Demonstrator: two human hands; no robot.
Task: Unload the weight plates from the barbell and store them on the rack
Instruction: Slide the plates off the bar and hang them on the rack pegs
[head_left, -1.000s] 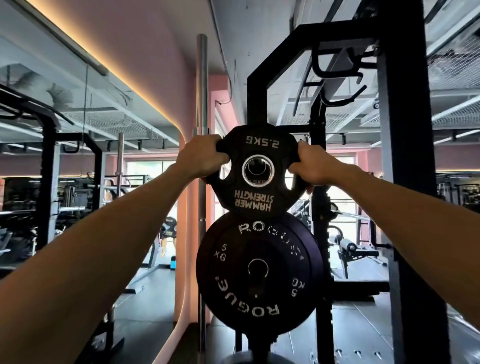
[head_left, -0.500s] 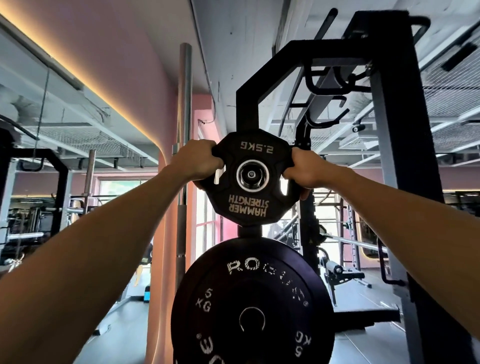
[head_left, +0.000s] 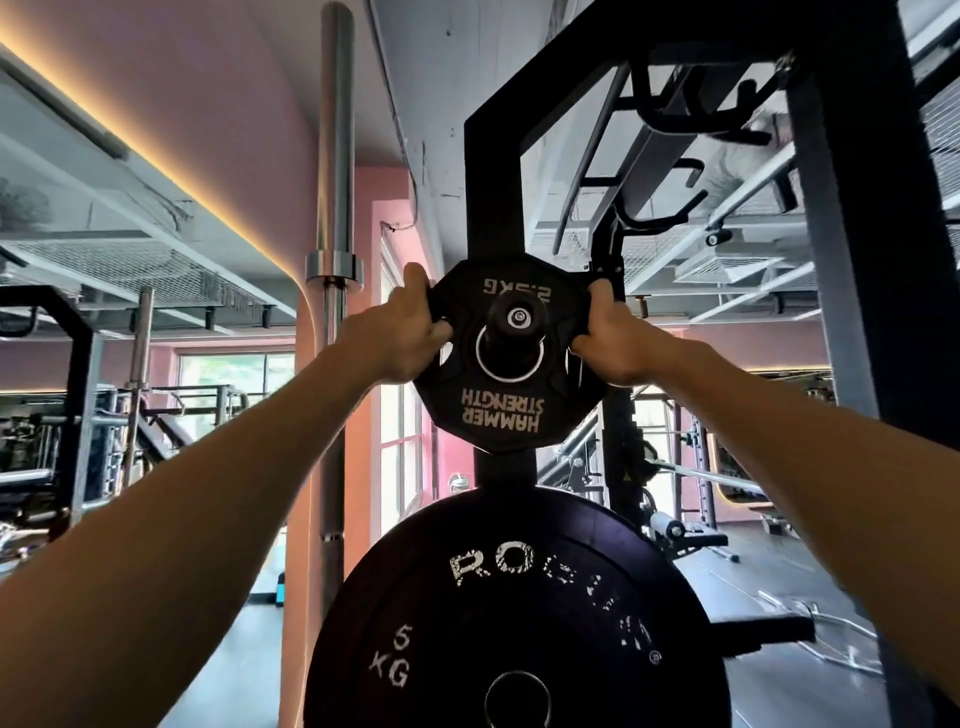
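As I slide the small black rubber-coated 2.5 kg plate (head_left: 511, 358), rigid and light, onto the black storage peg (head_left: 518, 318), left hand (head_left: 402, 332) and right hand (head_left: 615, 338) grip its side cut-outs.

A matt black rubbery 2.5 kg plate (head_left: 506, 410) with a shiny metal ring (head_left: 480, 361) hangs above a matt black 5 kg plate (head_left: 519, 613) with worn white lettering, beside a polished steel barbell (head_left: 335, 156).

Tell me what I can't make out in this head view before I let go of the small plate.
- How far the small plate sits on the peg: its own face hides the back.
- Fingertips of left hand and right hand: wrapped behind the plate's rim.
- Weight marking on top: blurred.
- Big plate: bottom cut off by the frame edge.
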